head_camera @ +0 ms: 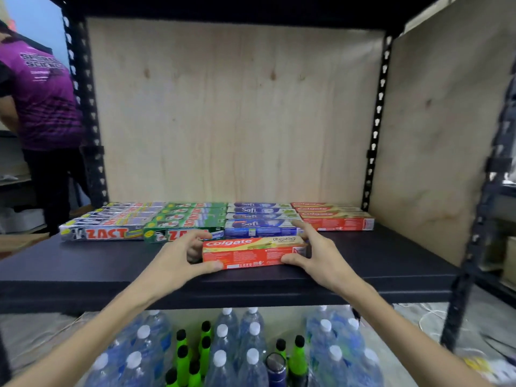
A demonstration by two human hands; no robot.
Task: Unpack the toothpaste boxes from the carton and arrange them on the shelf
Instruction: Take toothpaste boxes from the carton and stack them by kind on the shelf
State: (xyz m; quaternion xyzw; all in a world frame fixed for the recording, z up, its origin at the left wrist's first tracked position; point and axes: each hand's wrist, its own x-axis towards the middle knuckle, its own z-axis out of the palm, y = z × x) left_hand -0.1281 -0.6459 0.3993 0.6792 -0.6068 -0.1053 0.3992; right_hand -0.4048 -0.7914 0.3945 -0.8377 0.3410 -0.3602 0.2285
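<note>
Slide the Colgate box [254,252] level and square toward the red Colgate stack [336,217], which sits to its right and further back on the shelf [83,263]; align long edges before release. Left hand [178,258] and right hand [315,254] each grip one end, fingers clamped on the box. The box is long, red with a yellow top, and lies flat just in front of the Safi stack [259,219].

I have both forearms reaching forward, left hand [178,258] and right hand [315,254] apparently curled in a pinch, thumbs nearest me.
</note>
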